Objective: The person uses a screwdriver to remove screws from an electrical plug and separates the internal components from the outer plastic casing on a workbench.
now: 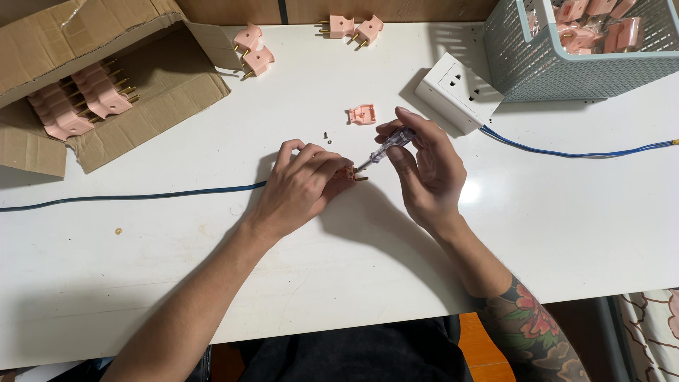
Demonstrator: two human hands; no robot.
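Left hand (304, 185) clamps a pink plug (346, 175) on the table; right hand (424, 166) pinches a screwdriver (385, 147), tip on it. Beyond the right hand, a basket (537, 71) holds pink plugs; beyond the left, a cardboard box (141, 92) holds more.

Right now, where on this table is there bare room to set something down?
Free: the table's near edge below both hands, and the right side below the blue cable. Crowded: cardboard box far left, basket and socket block far right.
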